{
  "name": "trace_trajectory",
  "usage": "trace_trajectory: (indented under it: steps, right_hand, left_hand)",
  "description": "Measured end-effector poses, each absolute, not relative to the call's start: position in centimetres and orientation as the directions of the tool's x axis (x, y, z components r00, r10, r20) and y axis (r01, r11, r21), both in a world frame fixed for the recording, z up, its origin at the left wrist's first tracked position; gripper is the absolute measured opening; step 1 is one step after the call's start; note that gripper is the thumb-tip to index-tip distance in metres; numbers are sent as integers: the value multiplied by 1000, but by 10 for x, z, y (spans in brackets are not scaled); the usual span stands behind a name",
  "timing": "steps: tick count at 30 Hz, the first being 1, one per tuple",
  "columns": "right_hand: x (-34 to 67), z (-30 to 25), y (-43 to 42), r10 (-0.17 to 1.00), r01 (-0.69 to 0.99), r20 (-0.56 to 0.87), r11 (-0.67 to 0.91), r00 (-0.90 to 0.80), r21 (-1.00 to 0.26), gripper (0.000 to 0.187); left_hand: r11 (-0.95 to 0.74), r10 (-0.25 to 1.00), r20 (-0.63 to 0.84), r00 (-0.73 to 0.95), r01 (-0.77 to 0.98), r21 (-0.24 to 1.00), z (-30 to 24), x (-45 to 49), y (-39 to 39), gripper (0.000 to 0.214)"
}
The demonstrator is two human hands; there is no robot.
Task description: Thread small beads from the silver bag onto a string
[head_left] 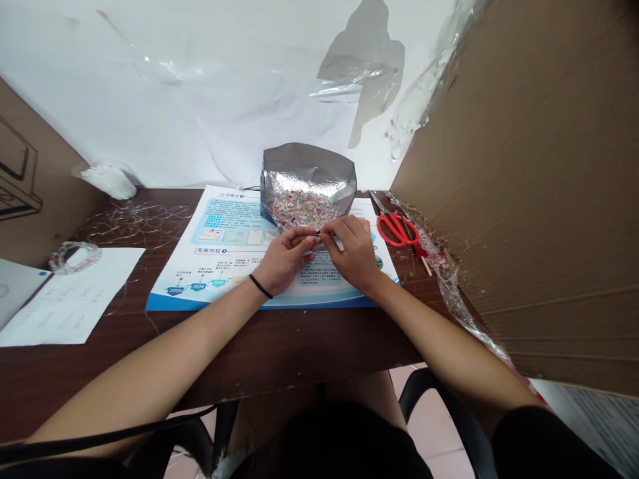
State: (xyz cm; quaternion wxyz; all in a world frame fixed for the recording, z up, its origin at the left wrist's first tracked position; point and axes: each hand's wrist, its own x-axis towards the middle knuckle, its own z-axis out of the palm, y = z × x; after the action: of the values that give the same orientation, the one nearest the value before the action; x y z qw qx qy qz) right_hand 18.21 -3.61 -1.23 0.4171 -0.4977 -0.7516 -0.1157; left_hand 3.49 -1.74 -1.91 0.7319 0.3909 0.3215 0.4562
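Both grips narrow, left hand (283, 261) and right hand (353, 253) pinching a tiny dark item (317, 231) between them.

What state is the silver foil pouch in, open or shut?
Open: the silver foil pouch gapes at its top, showing small multicoloured pieces inside.

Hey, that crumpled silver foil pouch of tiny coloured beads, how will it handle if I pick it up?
The crumpled silver foil pouch will probably feel floppy, since its thin walls crease and sag. The small multicoloured beads lie loose at its open mouth, so they'd likely spill if it tips. It may feel heavier than it looks.
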Motion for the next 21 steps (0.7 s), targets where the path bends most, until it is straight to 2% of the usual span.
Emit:
trace_trajectory:
  steps: [14, 21]
  right_hand:
    - [185, -8, -35, 671, 873, 699, 467, -247, -140, 14]
    - [186, -8, -35, 635, 852, 718, 510, -285, -113, 16]
  left_hand:
    - [261, 918, -103, 384, -389, 883, -17, 35, -20, 18]
    - [302, 909, -139, 393, -391, 869, -16, 34, -19, 17]
